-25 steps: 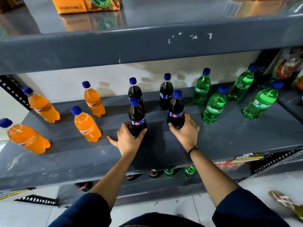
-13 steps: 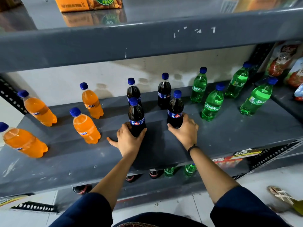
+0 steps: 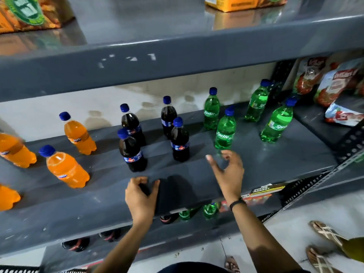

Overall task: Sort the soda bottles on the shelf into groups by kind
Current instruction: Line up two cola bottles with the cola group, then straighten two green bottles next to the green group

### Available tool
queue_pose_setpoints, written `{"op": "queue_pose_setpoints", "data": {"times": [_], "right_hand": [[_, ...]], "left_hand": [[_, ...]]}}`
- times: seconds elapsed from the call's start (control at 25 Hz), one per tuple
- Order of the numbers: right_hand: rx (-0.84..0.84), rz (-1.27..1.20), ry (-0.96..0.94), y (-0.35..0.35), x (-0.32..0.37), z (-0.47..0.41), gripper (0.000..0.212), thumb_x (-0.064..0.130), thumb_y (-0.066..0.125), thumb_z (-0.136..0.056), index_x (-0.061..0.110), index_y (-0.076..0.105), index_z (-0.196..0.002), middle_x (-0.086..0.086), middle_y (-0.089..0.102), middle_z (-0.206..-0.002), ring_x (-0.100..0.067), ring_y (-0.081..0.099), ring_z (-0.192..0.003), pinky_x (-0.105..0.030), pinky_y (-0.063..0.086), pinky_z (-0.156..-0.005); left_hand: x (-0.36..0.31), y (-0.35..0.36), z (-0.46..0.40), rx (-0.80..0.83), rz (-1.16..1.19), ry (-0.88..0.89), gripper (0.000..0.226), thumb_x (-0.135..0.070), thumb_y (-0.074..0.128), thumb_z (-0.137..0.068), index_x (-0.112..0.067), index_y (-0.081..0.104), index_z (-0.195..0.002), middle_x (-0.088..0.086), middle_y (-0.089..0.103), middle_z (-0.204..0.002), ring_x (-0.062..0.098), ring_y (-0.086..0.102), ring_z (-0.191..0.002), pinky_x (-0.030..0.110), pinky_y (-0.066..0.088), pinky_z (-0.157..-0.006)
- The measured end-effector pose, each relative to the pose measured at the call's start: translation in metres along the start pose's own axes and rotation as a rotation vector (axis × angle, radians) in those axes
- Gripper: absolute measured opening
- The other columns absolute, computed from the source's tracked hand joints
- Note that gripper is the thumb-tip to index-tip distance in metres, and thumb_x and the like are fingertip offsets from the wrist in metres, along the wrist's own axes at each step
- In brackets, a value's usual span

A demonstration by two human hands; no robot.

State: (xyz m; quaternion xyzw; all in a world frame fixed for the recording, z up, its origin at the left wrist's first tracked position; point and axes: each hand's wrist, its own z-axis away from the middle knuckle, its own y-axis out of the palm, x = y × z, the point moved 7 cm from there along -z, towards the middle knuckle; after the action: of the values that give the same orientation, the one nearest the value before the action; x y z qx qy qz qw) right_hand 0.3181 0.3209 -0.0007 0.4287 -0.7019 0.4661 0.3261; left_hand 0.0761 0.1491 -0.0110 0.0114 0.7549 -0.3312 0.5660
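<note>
On the grey shelf (image 3: 275, 160) stand three groups of blue-capped soda bottles. Several orange bottles (image 3: 66, 168) are at the left. In the middle are several dark cola bottles, with the front two at left (image 3: 132, 152) and right (image 3: 179, 143). Several green Sprite bottles (image 3: 225, 133) stand at the right. My left hand (image 3: 140, 196) hovers near the shelf's front edge, below the left front cola bottle, fingers loosely curled around nothing. My right hand (image 3: 228, 172) is spread open just below the nearest Sprite bottle, apart from it.
The upper shelf (image 3: 177, 62) carries orange cartons (image 3: 242, 2). Red snack pouches (image 3: 338, 87) lie on the neighbouring shelf at right. More bottles (image 3: 209, 209) show on the shelf below. Another person's sandalled feet (image 3: 325, 235) stand on the floor at bottom right.
Both hands have let go of the two front cola bottles. The left pulled back toward the shelf edge; the right moved right toward the Sprite bottles. The view shifted.
</note>
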Motion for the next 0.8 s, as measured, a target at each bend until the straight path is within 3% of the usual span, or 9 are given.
{"op": "queue_pose_setpoints", "data": {"times": [0.08,0.16,0.28,0.36,0.44,0.56,0.68,0.8], "right_hand": [[-0.112,-0.06,0.023,-0.035,-0.022,-0.021,0.073,0.077,0.052,-0.069,0.014,0.056,-0.105,0.003,0.052,-0.098,-0.023,0.056,-0.092,-0.046,0.049,-0.085],[-0.158,-0.076,0.096,-0.062,-0.048,-0.046,0.08,0.071,0.057,-0.07,0.009,0.05,-0.12,-0.007,0.051,-0.11,-0.028,0.055,-0.1,-0.038,0.045,-0.091],[-0.095,-0.062,0.175,-0.088,-0.081,-0.088,0.097,0.066,0.062,-0.067,0.008,0.032,-0.138,-0.019,0.042,-0.135,-0.03,0.041,-0.124,-0.042,0.038,-0.105],[-0.041,-0.067,0.198,-0.103,-0.1,-0.117,0.105,0.066,0.064,-0.063,0.009,0.026,-0.142,-0.019,0.037,-0.141,-0.029,0.034,-0.131,-0.045,0.035,-0.108],[0.022,-0.084,0.176,-0.109,-0.112,-0.14,0.104,0.057,0.071,-0.063,0.01,0.025,-0.143,-0.018,0.037,-0.142,-0.032,0.038,-0.131,-0.044,0.036,-0.108],[0.137,-0.094,0.12,-0.105,-0.12,-0.155,0.087,0.041,0.08,-0.067,0.015,0.036,-0.137,-0.011,0.052,-0.131,-0.026,0.053,-0.119,-0.041,0.045,-0.1],[0.173,-0.028,0.026,-0.101,-0.121,-0.157,0.063,0.055,0.07,-0.067,0.024,0.048,-0.118,0.0,0.067,-0.108,-0.019,0.064,-0.099,-0.047,0.052,-0.087],[0.182,-0.006,-0.005,-0.098,-0.125,-0.158,0.061,0.056,0.064,-0.068,0.022,0.049,-0.116,-0.002,0.069,-0.107,-0.022,0.065,-0.097,-0.052,0.051,-0.085]], "left_hand": [[-0.021,0.036,0.026,0.133,0.013,0.066,0.024,-0.018,0.075,-0.074,-0.016,0.058,-0.09,0.003,0.062,-0.089,0.028,0.059,-0.09,0.043,0.048,-0.083],[-0.048,0.078,0.043,0.257,0.023,0.127,0.03,-0.03,0.073,-0.074,-0.016,0.059,-0.097,0.005,0.064,-0.096,0.026,0.06,-0.094,0.043,0.049,-0.086],[-0.087,0.139,0.05,0.339,0.003,0.146,0.071,-0.057,0.057,-0.062,-0.012,0.053,-0.118,0.01,0.064,-0.112,0.03,0.059,-0.104,0.045,0.048,-0.091],[-0.11,0.177,0.045,0.356,0.004,0.133,0.085,-0.057,0.061,-0.06,-0.01,0.044,-0.13,0.012,0.06,-0.124,0.029,0.056,-0.115,0.043,0.046,-0.097],[-0.125,0.199,0.036,0.351,0.028,0.137,0.084,-0.045,0.073,-0.065,-0.012,0.038,-0.135,0.012,0.059,-0.128,0.028,0.055,-0.119,0.039,0.042,-0.098],[-0.129,0.209,0.03,0.246,-0.062,0.142,0.067,-0.03,0.076,-0.073,-0.015,0.044,-0.129,0.009,0.066,-0.117,0.03,0.059,-0.11,0.038,0.041,-0.088],[-0.129,0.207,0.031,0.103,-0.022,0.118,0.055,-0.031,0.078,-0.069,-0.016,0.051,-0.114,0.005,0.07,-0.108,0.027,0.064,-0.101,0.042,0.043,-0.088],[-0.13,0.209,0.03,0.044,-0.056,0.096,0.056,-0.04,0.08,-0.064,-0.019,0.051,-0.106,0.0,0.068,-0.105,0.023,0.063,-0.1,0.045,0.042,-0.091]]}}
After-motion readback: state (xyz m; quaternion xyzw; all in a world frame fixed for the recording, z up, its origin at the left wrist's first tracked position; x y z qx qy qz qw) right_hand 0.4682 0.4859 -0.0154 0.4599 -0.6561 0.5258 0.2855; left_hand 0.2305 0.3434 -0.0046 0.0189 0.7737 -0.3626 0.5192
